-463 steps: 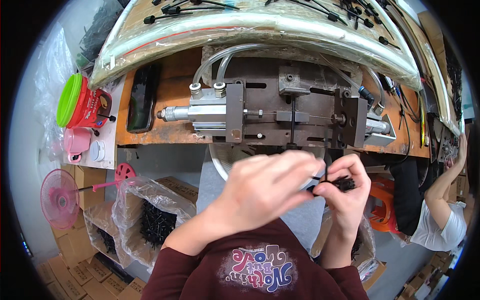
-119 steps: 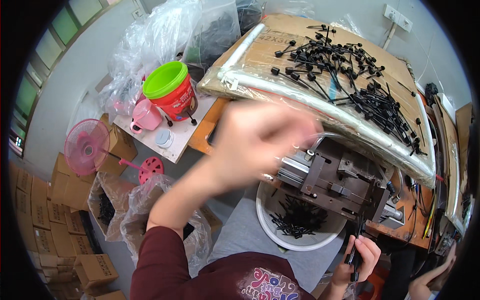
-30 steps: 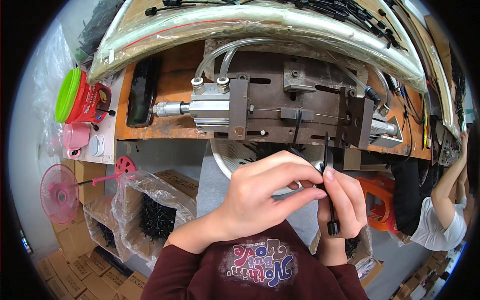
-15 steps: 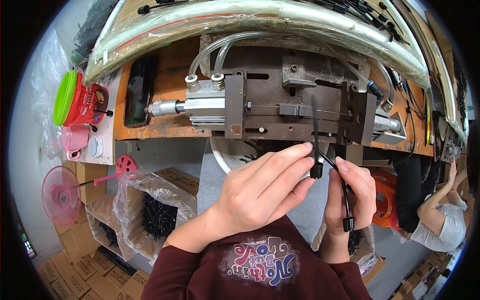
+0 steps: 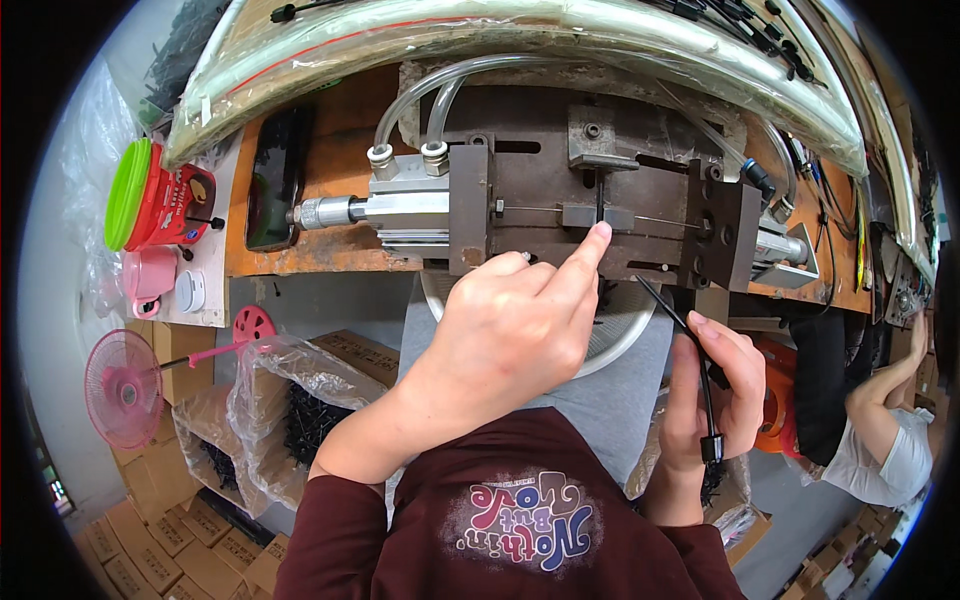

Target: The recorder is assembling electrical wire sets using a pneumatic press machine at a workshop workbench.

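My left hand reaches to the machine, its index finger laid along a thin black plastic rod. That rod lies across the small metal block in the middle of the dark fixture plate, its far end at the stop bracket. My thumb is hidden beneath the hand. Lower right, my right hand is closed round another black plastic rod, which slants up toward the fixture. A black capped end hangs below its fingers.
Air cylinders with clear hoses flank the plate on the wooden bench. A white basket sits below the bench edge. At left are a phone, red tub, pink fan and bags of black parts. Another person works at far right.
My left hand has moved up and forward, bringing its rod from beside my right hand onto the fixture block. My right hand has shifted slightly right, still holding its rod.
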Available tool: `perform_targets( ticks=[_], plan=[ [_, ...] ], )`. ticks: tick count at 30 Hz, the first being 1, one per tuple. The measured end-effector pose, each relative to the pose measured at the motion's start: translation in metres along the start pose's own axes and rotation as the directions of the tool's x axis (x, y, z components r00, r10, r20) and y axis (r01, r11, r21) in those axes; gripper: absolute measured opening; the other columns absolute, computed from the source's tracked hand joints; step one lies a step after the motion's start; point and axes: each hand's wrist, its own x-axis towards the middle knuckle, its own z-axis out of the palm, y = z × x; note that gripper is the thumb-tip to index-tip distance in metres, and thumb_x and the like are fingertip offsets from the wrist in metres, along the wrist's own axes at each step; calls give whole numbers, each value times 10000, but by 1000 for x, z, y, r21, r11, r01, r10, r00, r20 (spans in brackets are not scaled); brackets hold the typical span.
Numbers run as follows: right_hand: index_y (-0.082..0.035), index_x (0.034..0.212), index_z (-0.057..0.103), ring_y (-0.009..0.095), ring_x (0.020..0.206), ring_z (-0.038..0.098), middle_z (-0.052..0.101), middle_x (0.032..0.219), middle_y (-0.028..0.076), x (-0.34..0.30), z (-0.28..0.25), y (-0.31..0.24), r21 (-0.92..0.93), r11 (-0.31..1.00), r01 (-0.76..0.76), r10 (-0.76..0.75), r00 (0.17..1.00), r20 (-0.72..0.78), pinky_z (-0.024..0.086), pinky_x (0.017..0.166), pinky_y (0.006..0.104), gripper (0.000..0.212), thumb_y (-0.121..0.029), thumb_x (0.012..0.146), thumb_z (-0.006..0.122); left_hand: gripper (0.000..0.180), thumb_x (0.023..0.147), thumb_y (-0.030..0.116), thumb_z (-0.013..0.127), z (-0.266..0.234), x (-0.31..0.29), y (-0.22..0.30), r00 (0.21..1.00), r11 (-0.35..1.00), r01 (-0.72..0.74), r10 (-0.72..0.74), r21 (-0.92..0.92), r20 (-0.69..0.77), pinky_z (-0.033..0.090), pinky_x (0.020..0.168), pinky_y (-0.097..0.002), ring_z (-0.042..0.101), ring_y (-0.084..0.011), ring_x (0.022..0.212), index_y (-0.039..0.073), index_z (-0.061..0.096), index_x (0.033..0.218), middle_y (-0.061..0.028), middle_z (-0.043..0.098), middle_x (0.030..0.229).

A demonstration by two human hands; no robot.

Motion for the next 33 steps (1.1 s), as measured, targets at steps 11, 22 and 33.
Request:
perform_targets(
  ticks=[11, 22, 33],
  plan=[
    [-21, 1116, 430, 236, 843, 650, 662, 995, 208, -8, -3, -1, 107, 987, -118, 122, 992, -30, 510, 766, 311, 434, 145, 787, 658, 264, 701, 128, 749, -9, 4, 2, 995, 996, 73, -70, -45, 70, 461, 551, -267, 584, -146, 589, -5, 683, 919, -77, 656, 1183],
    [-11, 1210, 442, 268, 845, 651, 649, 1016, 234, -13, 6, -14, 99, 995, 19, -36, 983, 179, 536, 726, 340, 482, 75, 807, 691, 469, 623, 158, 877, -11, -5, 32, 945, 734, 108, -285, -671, -160, 571, 746, -307, 687, -246, 865, -12, 668, 1007, -135, 682, 1005],
    [49, 1240, 467, 342, 884, 670, 649, 1077, 266, -7, 9, -14, 162, 985, 61, -84, 987, 138, 559, 744, 391, 373, 23, 882, 570, 388, 650, 37, 814, -16, -11, 40, 926, 740, 131, -330, -660, -186, 569, 762, -308, 684, -242, 901, -14, 696, 1016, -144, 676, 1071]
  ],
)
